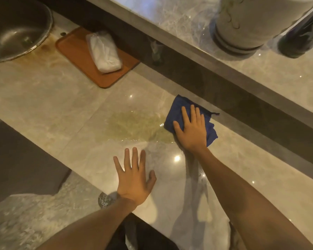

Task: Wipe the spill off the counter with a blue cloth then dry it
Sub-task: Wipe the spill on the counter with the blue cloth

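Note:
A yellowish spill (134, 126) spreads over the middle of the glossy marble counter (52, 109). A folded blue cloth (179, 109) lies flat at the spill's right edge. My right hand (192, 129) presses down on the cloth with fingers spread over it. My left hand (134, 175) rests flat on the counter below the spill, fingers apart, holding nothing.
A brown tray (76, 56) with a white wrapped packet (105, 51) sits at the back left beside a round steel sink (14, 27). A raised ledge (260, 69) at the back right carries a white vase (251, 24) and a dark bottle (302, 31). The counter's front edge drops to the floor at lower left.

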